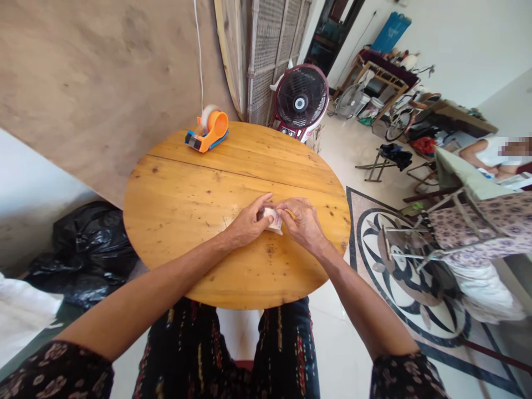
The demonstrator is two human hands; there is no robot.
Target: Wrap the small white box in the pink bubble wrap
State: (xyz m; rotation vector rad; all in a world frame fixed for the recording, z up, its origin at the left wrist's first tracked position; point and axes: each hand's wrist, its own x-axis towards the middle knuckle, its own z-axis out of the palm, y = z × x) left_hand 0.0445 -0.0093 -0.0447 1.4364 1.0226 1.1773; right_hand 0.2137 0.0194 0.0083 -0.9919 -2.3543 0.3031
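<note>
Near the middle of the round wooden table [187, 205], a small white box with reddish print [273, 220] sits between my two hands. My left hand [250, 221] is closed around its left side, thumb across the front. At the box's upper right edge, the thumb and fingers of my right hand [300, 220] are pinched together. Whether those fingers grip a flap or something smaller cannot be made out. An orange tape dispenser [214, 133] with a roll of clear tape stands at the table's far left edge.
A dark red fan [300, 102] stands just behind the table. Black plastic bags [93, 238] lie to the left. On the right are a folding stool [380, 166], a chair with patterned cloth [477, 227] and a seated person [494, 155].
</note>
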